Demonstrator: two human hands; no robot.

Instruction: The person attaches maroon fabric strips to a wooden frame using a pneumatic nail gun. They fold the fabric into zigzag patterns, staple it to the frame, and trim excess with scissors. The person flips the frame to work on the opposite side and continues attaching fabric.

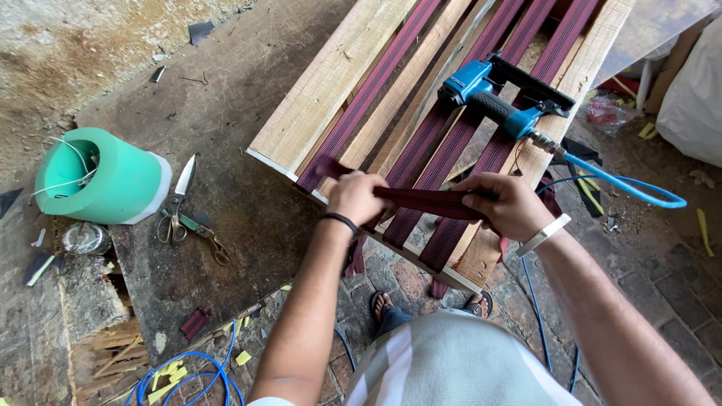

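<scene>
My left hand (356,197) and my right hand (505,203) both grip one maroon webbing strap (425,200), pulled taut between them across the near end of a wooden frame (323,94). Several maroon straps (440,154) run lengthwise over the frame's slats. A free end of the held strap sticks out left of my left hand. A blue and black pneumatic stapler (492,94) lies on the frame just beyond my right hand, with a blue air hose (624,184) trailing off to the right.
A dark worn board (218,180) carries scissors (177,207), pliers (207,233) and a green roll (105,177). A small tin (84,238) sits lower left. Blue hose coils (188,372) lie on the brick floor. My sandalled feet (380,304) stand under the frame's edge.
</scene>
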